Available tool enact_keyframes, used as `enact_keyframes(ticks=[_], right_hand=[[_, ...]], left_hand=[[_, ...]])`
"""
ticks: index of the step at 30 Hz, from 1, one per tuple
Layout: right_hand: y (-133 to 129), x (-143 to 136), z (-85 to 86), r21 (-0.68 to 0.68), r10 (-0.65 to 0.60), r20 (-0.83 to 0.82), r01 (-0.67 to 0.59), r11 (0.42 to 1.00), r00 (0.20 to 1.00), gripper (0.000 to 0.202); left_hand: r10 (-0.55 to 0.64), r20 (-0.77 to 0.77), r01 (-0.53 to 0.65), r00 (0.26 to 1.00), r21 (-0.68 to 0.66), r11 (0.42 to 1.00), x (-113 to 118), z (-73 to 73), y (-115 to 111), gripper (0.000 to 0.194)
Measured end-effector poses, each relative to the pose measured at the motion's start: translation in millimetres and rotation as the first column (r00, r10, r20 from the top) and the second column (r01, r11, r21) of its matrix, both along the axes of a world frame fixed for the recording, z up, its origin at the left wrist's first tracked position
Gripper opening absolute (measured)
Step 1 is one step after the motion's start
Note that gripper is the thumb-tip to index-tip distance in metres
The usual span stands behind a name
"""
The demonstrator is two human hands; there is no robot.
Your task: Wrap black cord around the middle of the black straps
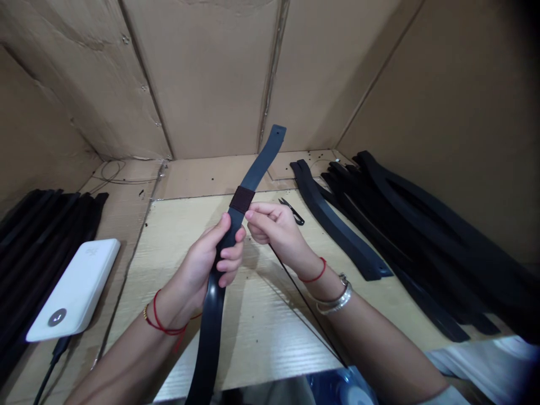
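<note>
A long, dark, flexible strap (265, 157) with a small hole near its far end rises at a slant in front of me. My left hand (211, 253) is closed around it, thumb on top and fingers curled over its right edge. Just above the thumb, a dark brown band (242, 199) wraps the strap. My right hand (276, 230) is pinched at the band's lower right corner. From under that hand a thin dark cord (291, 275) runs down to the lower right. Whatever lies between the right fingertips is too small to make out.
Small black thread snips (292, 211) lie behind my right hand. Dark straps are piled at right (405, 236) and at left (37, 225). A white power bank (80, 287) with a cable rests on the left pile. Cardboard walls (215, 73) enclose the table (169, 242).
</note>
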State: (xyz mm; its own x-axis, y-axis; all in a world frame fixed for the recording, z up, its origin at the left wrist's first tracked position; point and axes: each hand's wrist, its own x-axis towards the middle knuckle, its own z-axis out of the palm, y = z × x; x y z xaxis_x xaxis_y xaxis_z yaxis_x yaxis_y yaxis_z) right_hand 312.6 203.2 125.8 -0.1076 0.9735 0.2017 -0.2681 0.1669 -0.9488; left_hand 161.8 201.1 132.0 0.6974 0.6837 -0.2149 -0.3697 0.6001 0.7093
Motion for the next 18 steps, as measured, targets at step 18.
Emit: enact_keyframes(ticks=[18], right_hand=[[-8.7,2.4,0.0,0.018,0.209,-0.051,-0.208,0.978,0.977,0.028]], left_hand=[[-0.213,0.286,0.249,0.934,-0.097,0.964,-4.5,-4.4,-7.9,0.039]])
